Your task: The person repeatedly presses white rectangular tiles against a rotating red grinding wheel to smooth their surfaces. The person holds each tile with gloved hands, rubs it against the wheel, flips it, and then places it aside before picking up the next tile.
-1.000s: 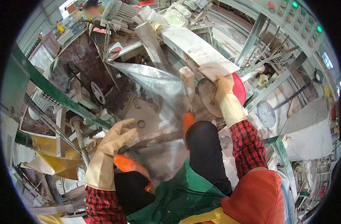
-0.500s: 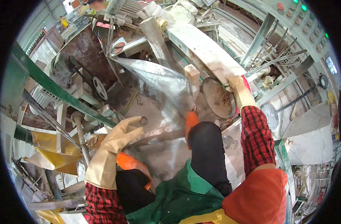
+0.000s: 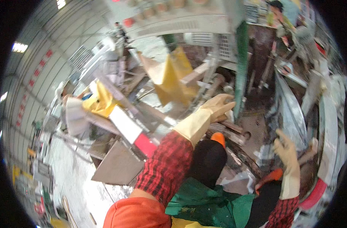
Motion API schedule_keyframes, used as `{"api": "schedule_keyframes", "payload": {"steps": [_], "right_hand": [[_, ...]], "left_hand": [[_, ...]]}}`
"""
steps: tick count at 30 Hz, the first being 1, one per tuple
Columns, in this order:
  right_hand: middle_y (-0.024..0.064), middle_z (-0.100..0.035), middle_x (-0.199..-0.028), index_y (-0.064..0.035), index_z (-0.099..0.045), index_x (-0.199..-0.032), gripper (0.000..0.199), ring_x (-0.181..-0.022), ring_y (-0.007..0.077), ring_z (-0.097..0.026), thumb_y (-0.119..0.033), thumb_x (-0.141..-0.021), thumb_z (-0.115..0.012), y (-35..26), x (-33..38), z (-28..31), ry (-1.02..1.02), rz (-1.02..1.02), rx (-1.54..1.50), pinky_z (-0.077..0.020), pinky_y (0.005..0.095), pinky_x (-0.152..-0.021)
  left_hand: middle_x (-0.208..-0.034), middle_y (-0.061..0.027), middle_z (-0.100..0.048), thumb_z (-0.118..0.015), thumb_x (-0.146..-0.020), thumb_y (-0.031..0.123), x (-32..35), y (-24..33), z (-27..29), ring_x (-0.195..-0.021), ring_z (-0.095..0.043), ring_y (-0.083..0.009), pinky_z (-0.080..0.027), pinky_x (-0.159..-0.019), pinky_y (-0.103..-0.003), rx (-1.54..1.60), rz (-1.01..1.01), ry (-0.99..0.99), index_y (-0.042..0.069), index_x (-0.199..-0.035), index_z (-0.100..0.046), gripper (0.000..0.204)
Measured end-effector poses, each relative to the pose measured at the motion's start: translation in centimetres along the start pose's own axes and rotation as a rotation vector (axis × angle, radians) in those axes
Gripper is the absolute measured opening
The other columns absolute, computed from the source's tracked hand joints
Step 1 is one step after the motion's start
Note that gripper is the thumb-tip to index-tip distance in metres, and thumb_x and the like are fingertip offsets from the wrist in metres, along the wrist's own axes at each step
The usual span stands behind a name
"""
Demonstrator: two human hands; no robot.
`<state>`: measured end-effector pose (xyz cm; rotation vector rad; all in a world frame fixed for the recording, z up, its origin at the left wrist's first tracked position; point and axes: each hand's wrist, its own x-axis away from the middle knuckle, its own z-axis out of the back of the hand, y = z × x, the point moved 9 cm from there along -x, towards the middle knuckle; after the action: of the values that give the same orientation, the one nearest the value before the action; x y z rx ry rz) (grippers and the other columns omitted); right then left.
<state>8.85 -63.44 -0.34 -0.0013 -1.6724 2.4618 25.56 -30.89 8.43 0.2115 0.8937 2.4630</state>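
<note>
My left hand is up in front of me in a thick cream rubber glove, its long cuff running into my red-and-black checked sleeve. The fingers are spread and slightly curled, resting against or just over the rusty metal roller that lies across the machine frame beside the green steel upright. The grip is loose and closes on nothing that I can see. I judge the hand is there to steady me against the frame.

My right hand, gloved the same, hangs with the fingers splayed wide and empty, near the crinkled silvery plastic sheet that drapes down the machine at my right. The sheet looks thin, glossy and creased, while the roller is dull, cylindrical and caked with grime.

Below me show my green apron and dark boots with an orange toe. Farther off, yellow sacking hangs limp over the frame, and a flat grey metal plate leans by a red-ended white panel.
</note>
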Motion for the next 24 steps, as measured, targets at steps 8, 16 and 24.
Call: {"api": "schedule_keyframes", "payload": {"steps": [8,16,24], "right_hand": [[0.0208,-0.076,-0.114,-0.0201,-0.062,-0.148,0.054,-0.107,0.0358,-0.073,-0.034,-0.096,-0.067,5.3,2.2,-3.3,-0.245,-0.138,0.52,-0.0553,0.0422,-0.095],[0.0189,-0.074,-0.123,-0.0266,-0.06,-0.15,0.053,-0.112,0.0353,-0.071,-0.037,-0.098,-0.066,7.9,0.9,-5.0,-0.299,-0.257,0.774,-0.0547,0.0437,-0.099],[0.0193,-0.072,-0.13,-0.0265,-0.057,-0.152,0.053,-0.116,0.0325,-0.071,-0.029,-0.099,-0.065,14.9,-1.2,-6.0,-0.362,-0.302,0.744,-0.0544,0.0427,-0.101]], "left_hand": [[-0.134,-0.0182,-0.062,-0.075,-0.089,0.056,23.9,-19.2,13.2,-0.126,-0.058,-0.0368,-0.049,-0.105,-0.046,-0.616,0.86,0.436,0.01,-0.137,-0.062,0.068],[-0.152,-0.021,-0.048,-0.074,-0.085,0.058,31.8,-24.3,13.6,-0.145,-0.04,-0.0389,-0.036,-0.114,-0.055,-0.699,1.072,0.689,0.013,-0.152,-0.05,0.083],[-0.153,-0.0234,-0.044,-0.081,-0.075,0.048,30.3,-26.6,13.9,-0.145,-0.037,-0.0425,-0.038,-0.118,-0.05,-0.415,0.998,0.558,0.009,-0.155,-0.045,0.096]]}}
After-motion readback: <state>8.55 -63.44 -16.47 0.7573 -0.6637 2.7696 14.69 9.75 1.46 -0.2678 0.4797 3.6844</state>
